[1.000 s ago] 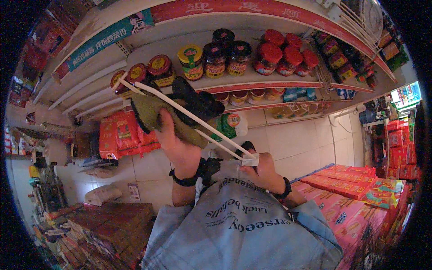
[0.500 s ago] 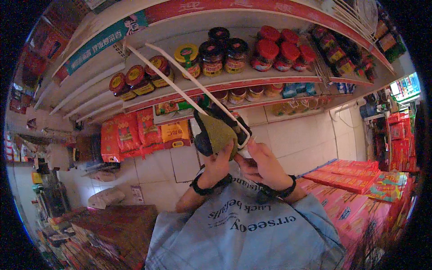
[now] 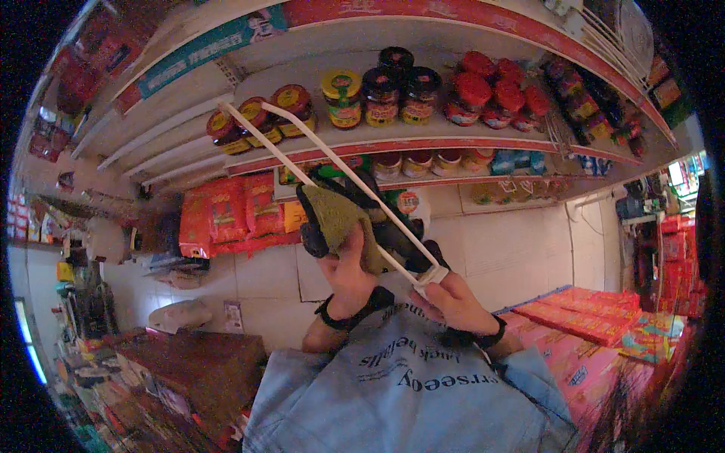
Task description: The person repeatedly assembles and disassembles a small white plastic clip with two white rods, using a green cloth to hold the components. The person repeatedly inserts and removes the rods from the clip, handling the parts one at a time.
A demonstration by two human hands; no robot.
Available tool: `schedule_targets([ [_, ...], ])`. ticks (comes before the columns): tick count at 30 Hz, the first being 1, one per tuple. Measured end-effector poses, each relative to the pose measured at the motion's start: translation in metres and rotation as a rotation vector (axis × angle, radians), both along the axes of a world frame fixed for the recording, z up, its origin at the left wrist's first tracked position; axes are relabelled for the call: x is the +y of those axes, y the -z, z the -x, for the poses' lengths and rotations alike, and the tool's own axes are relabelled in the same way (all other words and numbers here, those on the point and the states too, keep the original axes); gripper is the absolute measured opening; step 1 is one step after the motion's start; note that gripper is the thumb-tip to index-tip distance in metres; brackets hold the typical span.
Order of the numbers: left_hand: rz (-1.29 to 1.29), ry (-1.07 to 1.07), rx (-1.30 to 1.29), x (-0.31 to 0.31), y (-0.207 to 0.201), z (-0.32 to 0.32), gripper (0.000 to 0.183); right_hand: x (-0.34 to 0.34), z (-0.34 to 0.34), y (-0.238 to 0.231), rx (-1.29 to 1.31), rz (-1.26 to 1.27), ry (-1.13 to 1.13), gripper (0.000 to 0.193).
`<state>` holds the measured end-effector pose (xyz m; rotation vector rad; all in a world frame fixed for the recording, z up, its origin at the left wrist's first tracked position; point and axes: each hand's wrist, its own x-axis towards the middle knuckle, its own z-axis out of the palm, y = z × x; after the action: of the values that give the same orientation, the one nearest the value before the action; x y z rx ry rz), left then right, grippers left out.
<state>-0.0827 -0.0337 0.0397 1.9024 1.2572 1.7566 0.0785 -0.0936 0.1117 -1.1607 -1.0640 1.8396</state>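
My left hand [image 3: 350,279] is closed on an olive-green cloth [image 3: 332,215] with black parts, bunched around a long white double rod [image 3: 268,145]. The rod's two slim arms run away toward the shelf, and the far end of one is bent. At the near end they meet in a white cross-piece [image 3: 432,278], which my right hand [image 3: 462,303] pinches between thumb and fingers. Part of the rod is hidden under the cloth. Dark bands circle both my wrists.
Ahead, a store shelf [image 3: 302,155] carries jars with yellow lids, black-lidded jars [image 3: 381,94] and red-lidded jars [image 3: 472,94]. Red bags [image 3: 215,215] stand below at left. Pink boxes [image 3: 540,340] are stacked at right; a brown box [image 3: 185,370] is at lower left.
The rod's near end has come toward me and right with my right hand, so more of it shows past the cloth. My left hand and the cloth have shifted left; the view has turned slightly.
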Motion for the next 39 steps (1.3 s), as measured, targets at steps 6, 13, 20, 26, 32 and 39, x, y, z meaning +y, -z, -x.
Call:
schedule_targets([
  [6, 0.236, -0.142, -0.214, 0.019, -0.044, 0.021, 0.056, -0.006, -0.032, 0.017, 0.077, 0.262, -0.21, 0.035],
  [13, 0.215, -0.093, -0.467, 0.036, -0.069, 0.041, 0.056, -0.013, -0.044, 0.024, 0.173, 0.318, -0.246, 0.048],
  [20, 0.14, -0.279, -0.123, 0.043, -0.063, 0.046, 0.045, -0.018, -0.042, 0.025, -0.099, 0.293, -0.194, 0.034],
  [26, 0.398, 0.106, -1.044, 0.053, -0.066, 0.037, 0.033, -0.029, -0.039, 0.054, -0.436, -0.24, -0.186, 0.019],
  [32, 0.136, -0.417, -0.104, 0.035, -0.028, 0.02, 0.029, -0.008, -0.024, 0.034, -0.183, 0.021, -0.137, 0.023],
  [39, 0.447, 0.034, -0.409, -0.006, -0.013, -0.017, 0.031, 0.027, 0.024, 0.008, -0.42, -0.503, 0.168, 0.028],
])
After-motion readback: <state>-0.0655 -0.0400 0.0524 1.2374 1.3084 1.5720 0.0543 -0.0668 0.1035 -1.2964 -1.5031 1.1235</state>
